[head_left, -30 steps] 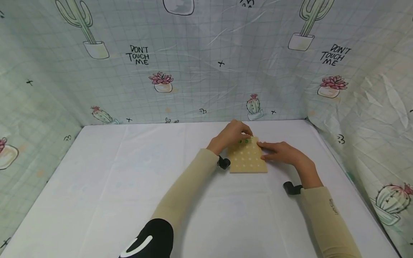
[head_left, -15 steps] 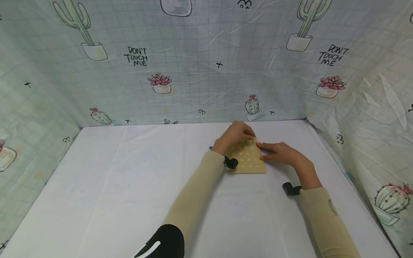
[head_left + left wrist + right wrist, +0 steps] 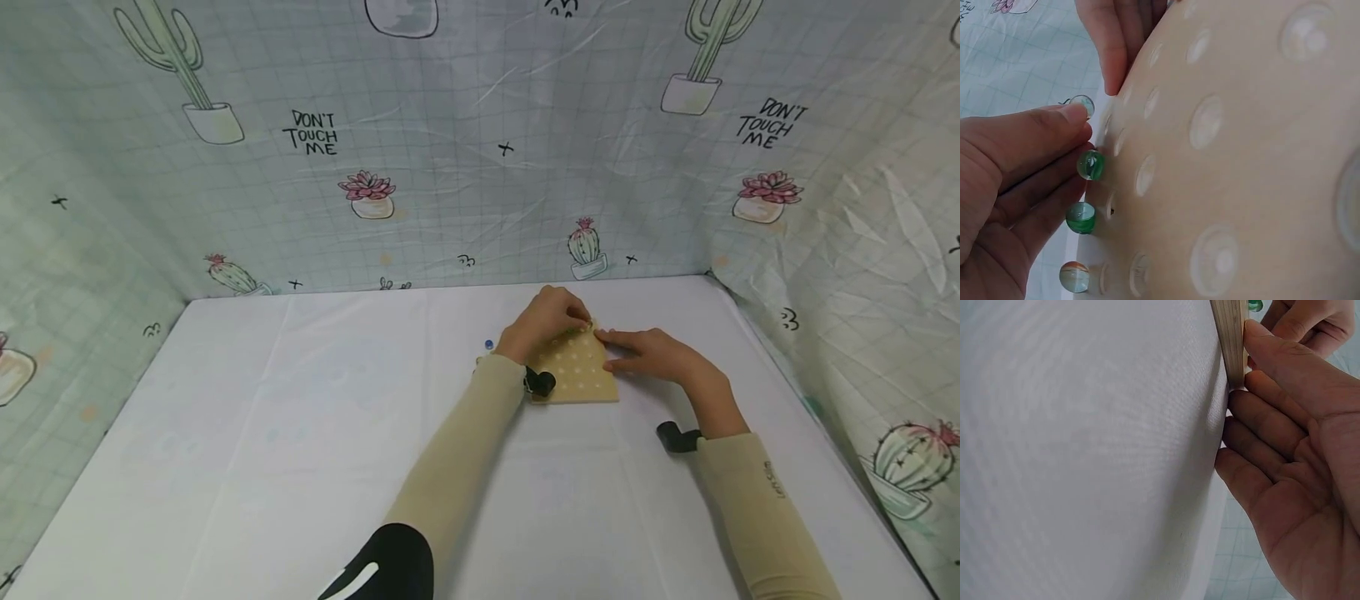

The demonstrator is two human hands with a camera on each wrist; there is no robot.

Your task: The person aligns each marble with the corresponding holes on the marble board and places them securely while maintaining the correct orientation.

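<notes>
A pale wooden board (image 3: 581, 385) with rows of round dimples lies on the white table. Over its far right corner, my left hand (image 3: 543, 321) pinches a clear glass marble (image 3: 1082, 106) between thumb and fingertips. Along the same row in the left wrist view sit a green marble (image 3: 1090, 165), a second green-swirled marble (image 3: 1080, 217) and an orange-streaked marble (image 3: 1075, 277). My right hand (image 3: 663, 357) touches the board's right edge with thumb and index finger, both fairly straight. The right wrist view shows its thumb against the board's wooden side (image 3: 1232, 337).
A loose blue marble (image 3: 489, 344) lies on the table just left of my left wrist, with something small and partly hidden beside it. White cloth (image 3: 300, 433) covers the table. Behind rises a cactus-printed curtain (image 3: 450, 167), close to the board's far edge.
My left hand has shifted right along the board's far row to the right corner, then dipped slightly. The blue marble has come into view behind the wrist. My right hand stays put.
</notes>
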